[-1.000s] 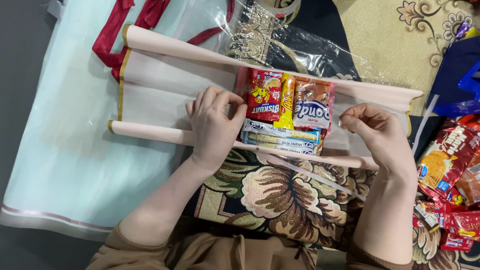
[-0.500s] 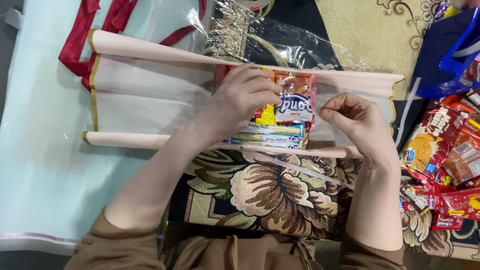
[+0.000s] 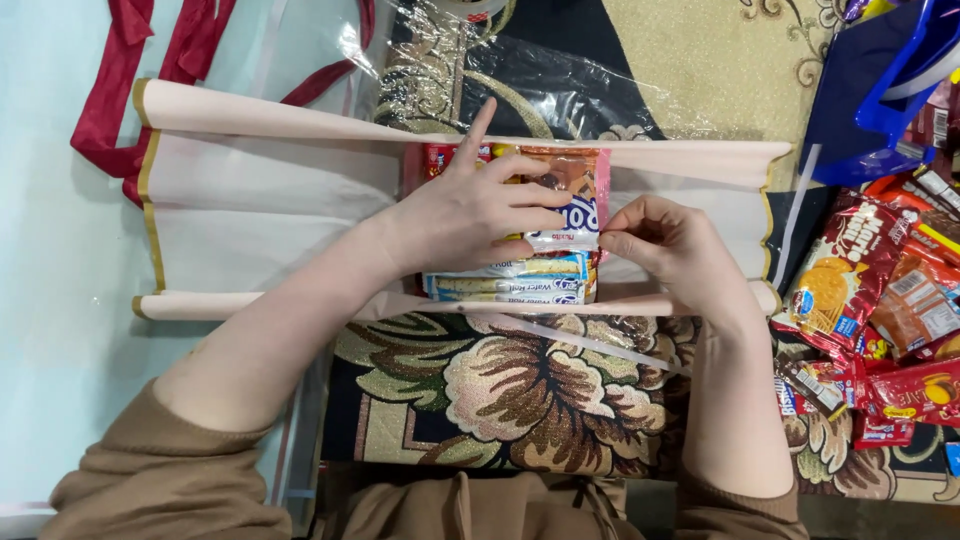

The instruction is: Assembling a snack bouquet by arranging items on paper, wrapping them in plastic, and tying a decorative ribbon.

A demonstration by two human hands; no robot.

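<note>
Our left hand (image 3: pixel 470 215) fingers spread flat, pressing snack packets (image 3: pixel 530 240); our right hand (image 3: pixel 665 245) fingers pinched on packet edge, over pink wrapping sheet (image 3: pixel 270 200).

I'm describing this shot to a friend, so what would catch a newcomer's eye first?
At centre, the left hand presses flat on a stack of snack packets lying on pale pink wrapping paper, while the right hand pinches the stack's right edge. A heap of red snack packs fills the right edge, and a red ribbon lies top left.
</note>
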